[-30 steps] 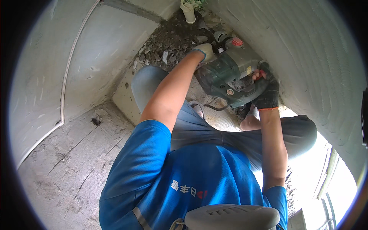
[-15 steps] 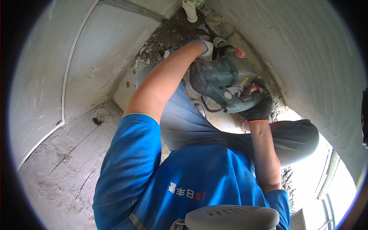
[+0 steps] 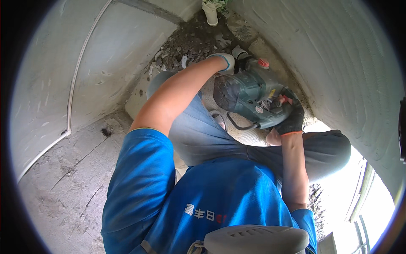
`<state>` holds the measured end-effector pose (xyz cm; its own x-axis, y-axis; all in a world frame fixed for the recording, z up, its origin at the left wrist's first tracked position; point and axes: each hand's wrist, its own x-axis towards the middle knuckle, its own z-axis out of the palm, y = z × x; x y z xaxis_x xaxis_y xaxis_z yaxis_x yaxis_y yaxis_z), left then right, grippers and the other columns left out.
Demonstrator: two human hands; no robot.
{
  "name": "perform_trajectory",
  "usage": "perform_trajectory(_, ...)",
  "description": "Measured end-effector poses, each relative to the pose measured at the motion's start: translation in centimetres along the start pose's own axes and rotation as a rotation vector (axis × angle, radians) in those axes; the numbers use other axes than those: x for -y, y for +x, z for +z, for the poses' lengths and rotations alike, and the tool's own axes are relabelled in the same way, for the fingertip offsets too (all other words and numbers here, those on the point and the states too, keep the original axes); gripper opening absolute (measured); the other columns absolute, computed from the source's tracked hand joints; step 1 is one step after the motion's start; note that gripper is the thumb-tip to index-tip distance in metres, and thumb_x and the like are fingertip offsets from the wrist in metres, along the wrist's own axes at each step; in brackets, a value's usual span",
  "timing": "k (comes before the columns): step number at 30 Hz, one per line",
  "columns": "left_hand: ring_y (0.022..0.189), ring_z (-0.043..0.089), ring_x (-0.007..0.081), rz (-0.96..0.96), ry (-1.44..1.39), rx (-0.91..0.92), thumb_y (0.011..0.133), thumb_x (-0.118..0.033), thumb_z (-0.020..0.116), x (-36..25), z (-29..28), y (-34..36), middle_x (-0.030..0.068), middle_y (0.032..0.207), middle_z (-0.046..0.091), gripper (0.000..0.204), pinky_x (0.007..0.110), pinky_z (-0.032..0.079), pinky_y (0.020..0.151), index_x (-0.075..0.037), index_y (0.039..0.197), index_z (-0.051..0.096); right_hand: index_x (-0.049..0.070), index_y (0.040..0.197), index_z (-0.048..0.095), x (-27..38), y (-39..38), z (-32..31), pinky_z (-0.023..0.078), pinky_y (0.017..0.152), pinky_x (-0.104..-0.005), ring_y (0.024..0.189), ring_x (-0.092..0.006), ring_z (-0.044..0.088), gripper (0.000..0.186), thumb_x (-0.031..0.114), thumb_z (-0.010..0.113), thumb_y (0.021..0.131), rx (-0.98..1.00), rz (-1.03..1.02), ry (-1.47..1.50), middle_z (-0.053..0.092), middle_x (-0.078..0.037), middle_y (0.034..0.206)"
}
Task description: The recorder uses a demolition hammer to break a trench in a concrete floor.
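A dark green rotary hammer (image 3: pixel 249 91) with a red knob lies across the space between my bent legs, its front end pointing away toward the corner. My right hand (image 3: pixel 291 117), in a black glove with an orange cuff, is wrapped round its rear handle, fingers by the red trigger. My left hand (image 3: pixel 225 63), in a white glove with a blue-green cuff, is closed at the front of the tool beside the black collar; its fingertips are partly hidden. The bit's working end cannot be made out. A black power cord (image 3: pixel 241 126) loops from the handle.
Broken rubble (image 3: pixel 186 48) and dark soil fill the corner ahead, near an upright white pipe (image 3: pixel 210 15). Bare plastered walls (image 3: pixel 338 55) close in on both sides. A thin pale conduit (image 3: pixel 75 76) runs down the left wall. Bright light comes in at the lower right.
The rotary hammer has shifted slightly right and toward me, with my right hand on it. My left hand has turned a little, showing more of the white glove.
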<state>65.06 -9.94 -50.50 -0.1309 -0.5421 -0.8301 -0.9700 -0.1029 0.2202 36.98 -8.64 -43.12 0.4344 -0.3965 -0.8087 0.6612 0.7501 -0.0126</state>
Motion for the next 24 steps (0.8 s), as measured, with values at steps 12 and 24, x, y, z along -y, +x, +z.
perform_trajectory(12,0.103,0.059,0.0364,-0.084,-0.209,-0.243,0.072,-0.037,0.061,1.2,0.5,-1.9,0.0205,0.109,0.061,0.048,0.041,0.046,0.086,-0.002,0.104,0.065,0.006,0.083,0.058,-1.8,0.2,2.0,0.049,0.055,-0.0324,0.063,-0.019,0.054,0.01,0.015,0.061,0.08,-0.1,-0.077,-0.141,0.054,-0.006,0.072)
perform_trajectory(24,0.057,0.061,0.0215,-0.046,-0.892,-0.215,0.069,-0.03,0.069,-5.6,0.9,-5.2,0.0133,0.066,0.063,0.032,0.035,0.047,0.055,0.001,0.078,0.065,-0.005,0.113,0.051,4.8,-7.6,4.8,0.049,0.065,-0.0281,0.072,-0.0184,0.054,0.041,0.015,0.059,0.078,0.316,-0.185,-0.596,0.054,-0.009,0.086)
